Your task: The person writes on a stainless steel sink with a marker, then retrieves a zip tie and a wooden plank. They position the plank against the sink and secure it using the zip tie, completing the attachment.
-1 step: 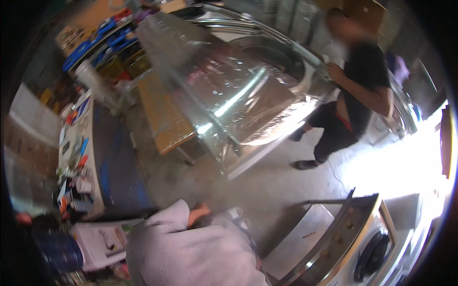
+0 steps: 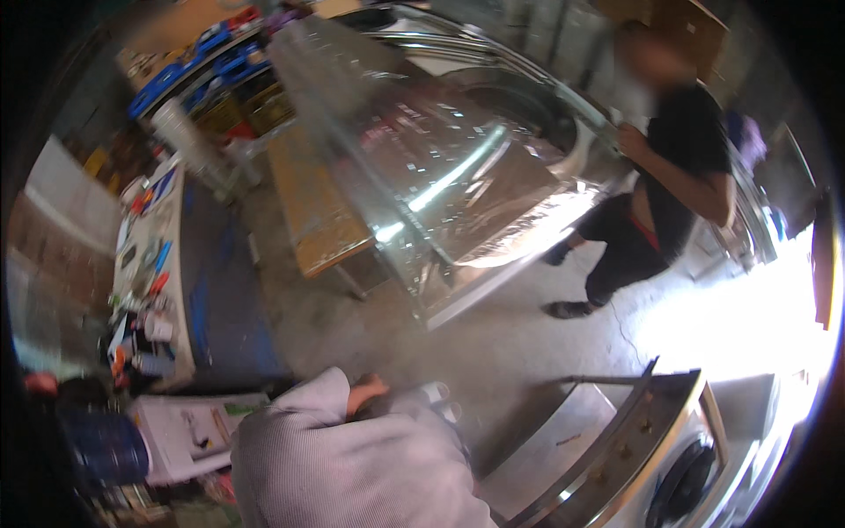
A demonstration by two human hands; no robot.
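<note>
My left hand shows only in part, past the end of a light grey ribbed sleeve, close against my body. Its fingers are too hidden to make out, and so is anything in them. My right hand is out of sight. Ahead, apart from my hand, lies a large flat piece wrapped in shiny clear plastic film. Its near corner juts out over the floor. On the far right side, a co-worker in dark clothes stands with one hand at the edge of a long metal frame.
A wooden bench stands beside the wrapped piece. To the left, a long table carries scattered tools. Blue bins fill the far left. At lower right is a metal-framed unit with knobs. Concrete floor lies between.
The whole view has shifted slightly, so the surroundings sit a little further right. My left hand keeps its place against my body.
</note>
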